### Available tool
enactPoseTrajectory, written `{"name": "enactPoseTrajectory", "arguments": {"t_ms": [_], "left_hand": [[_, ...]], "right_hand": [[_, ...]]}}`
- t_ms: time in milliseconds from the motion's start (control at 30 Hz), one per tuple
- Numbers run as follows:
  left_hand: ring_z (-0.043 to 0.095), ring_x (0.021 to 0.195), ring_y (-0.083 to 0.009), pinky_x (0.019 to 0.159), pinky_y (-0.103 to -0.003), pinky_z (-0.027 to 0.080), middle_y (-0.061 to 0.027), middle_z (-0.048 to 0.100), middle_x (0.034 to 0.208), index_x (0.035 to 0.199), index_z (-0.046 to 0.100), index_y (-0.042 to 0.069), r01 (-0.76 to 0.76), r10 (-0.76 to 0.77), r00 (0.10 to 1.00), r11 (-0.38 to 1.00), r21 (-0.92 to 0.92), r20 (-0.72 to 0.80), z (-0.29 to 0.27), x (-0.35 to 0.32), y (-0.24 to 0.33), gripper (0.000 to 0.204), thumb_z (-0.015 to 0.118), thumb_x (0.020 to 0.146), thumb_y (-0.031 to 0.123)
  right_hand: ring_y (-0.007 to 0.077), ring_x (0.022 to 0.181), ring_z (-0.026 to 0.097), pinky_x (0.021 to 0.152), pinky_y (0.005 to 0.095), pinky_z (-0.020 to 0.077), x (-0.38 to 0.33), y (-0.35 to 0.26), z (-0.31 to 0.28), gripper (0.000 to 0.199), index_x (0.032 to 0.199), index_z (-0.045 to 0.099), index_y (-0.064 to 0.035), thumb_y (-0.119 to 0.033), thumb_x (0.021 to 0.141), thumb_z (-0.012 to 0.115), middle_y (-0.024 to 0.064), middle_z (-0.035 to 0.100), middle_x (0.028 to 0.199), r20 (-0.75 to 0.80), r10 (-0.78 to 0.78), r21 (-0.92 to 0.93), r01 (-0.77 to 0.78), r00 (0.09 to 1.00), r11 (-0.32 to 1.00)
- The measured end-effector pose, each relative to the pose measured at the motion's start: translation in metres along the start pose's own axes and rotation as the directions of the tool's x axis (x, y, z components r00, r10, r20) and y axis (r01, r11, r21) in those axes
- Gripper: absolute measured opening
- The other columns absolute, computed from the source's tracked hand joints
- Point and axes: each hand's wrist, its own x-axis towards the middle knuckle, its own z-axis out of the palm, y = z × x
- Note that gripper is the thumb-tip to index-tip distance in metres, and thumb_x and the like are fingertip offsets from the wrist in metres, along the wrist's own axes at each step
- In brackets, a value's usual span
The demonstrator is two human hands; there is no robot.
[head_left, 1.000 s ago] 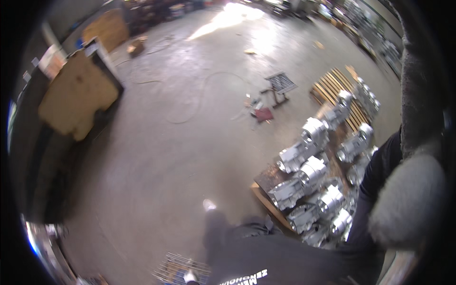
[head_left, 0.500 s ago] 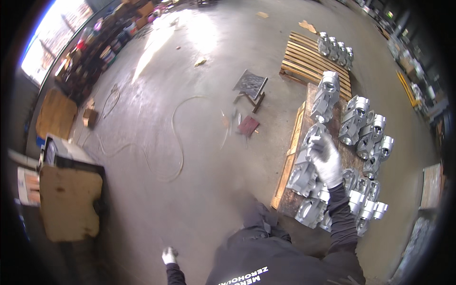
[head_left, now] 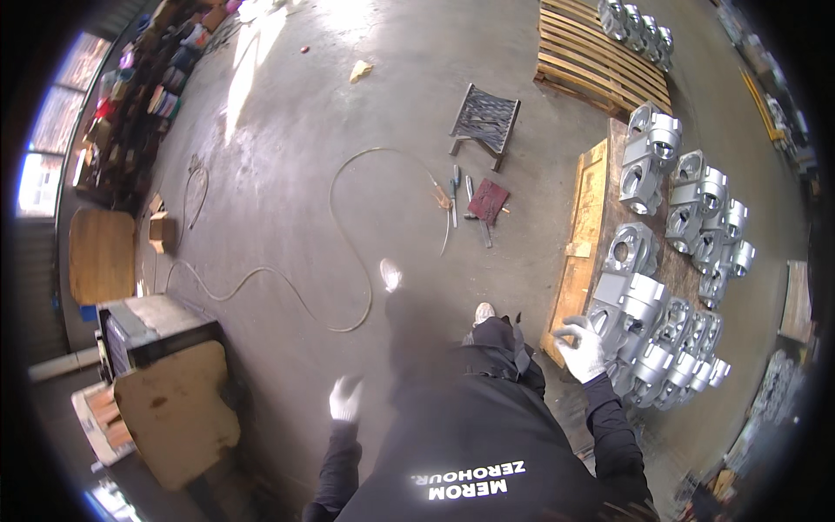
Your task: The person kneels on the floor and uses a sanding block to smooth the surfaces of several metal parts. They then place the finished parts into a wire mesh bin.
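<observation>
My right hand (head_left: 581,350), in a white glove, hangs beside the near left corner of the wooden platform. Its fingers are curved but apart, with nothing between them. Close by on its right are silvery metal castings (head_left: 633,300) with round bores, standing in rows. My left hand (head_left: 345,400), also white-gloved, is out over the bare floor at my left side. It looks open and holds nothing, though its fingertips are slightly blurred.
The wooden platform (head_left: 581,252) bears the castings. Beyond it lies a slatted pallet (head_left: 600,63) with more castings. A small stool (head_left: 485,117), hand tools (head_left: 454,193), a dark red piece (head_left: 489,200) and a looping hose (head_left: 348,228) are on the floor. A machine (head_left: 152,326) stands left.
My right hand has come off the castings and down to the platform's near left side. My left hand has risen a little into view. The view has shifted as I step.
</observation>
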Motion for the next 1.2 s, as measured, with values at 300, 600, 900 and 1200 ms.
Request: {"name": "enactPoseTrajectory", "arguments": {"t_ms": [300,600,900,1200], "left_hand": [[0.067,0.093,-0.0311,0.082,-0.039,0.055,-0.0117,0.069,0.104,0.108,0.077,0.012,-0.775,0.448,0.358,0.631,-0.006,0.819,-0.05,0.247,0.263,0.025,0.078,0.083,0.016],[0.068,0.104,-0.0367,0.087,-0.045,0.057,-0.0136,0.069,0.115,0.111,0.076,0.02,-0.905,0.212,-0.116,0.38,-0.191,0.97,-0.034,0.294,0.321,0.032,0.074,0.081,0.012],[0.07,0.096,-0.0379,0.083,-0.047,0.057,-0.0134,0.071,0.109,0.108,0.075,0.016,-0.991,0.164,-0.022,0.126,-0.043,0.986,-0.004,0.297,0.33,0.025,0.072,0.083,0.018],[0.069,0.091,-0.0219,0.085,-0.034,0.056,-0.0095,0.071,0.102,0.107,0.063,0.002,-0.563,0.315,0.105,0.801,-0.204,0.943,0.001,0.31,0.351,0.012,0.061,0.096,-0.003]], "right_hand": [[0.025,0.094,0.071,0.088,0.0362,0.0567,0.099,-0.228,0.104,0.031,0.105,0.08,-0.0133,-0.038,0.087,0.077,0.0088,0.07,0.104,0.626,-0.013,0.054,-0.026,0.78,0.998],[0.0398,0.11,0.068,0.096,0.0472,0.0527,0.103,-0.234,0.123,0.057,0.126,0.068,-0.0049,-0.044,0.085,0.073,0.0234,0.071,0.119,0.701,0.083,0.066,-0.18,0.708,0.981],[0.0324,0.093,0.069,0.084,0.0429,0.0523,0.115,-0.192,0.156,0.033,0.106,0.073,-0.0019,-0.03,0.09,0.07,0.0184,0.073,0.101,0.48,-0.158,0.277,0.022,0.863,0.961],[0.0337,0.11,0.069,0.097,0.0421,0.0529,0.095,-0.164,0.121,0.055,0.124,0.069,-0.002,-0.041,0.086,0.079,0.0209,0.072,0.12,0.357,0.04,0.487,-0.222,0.933,0.845]]}}
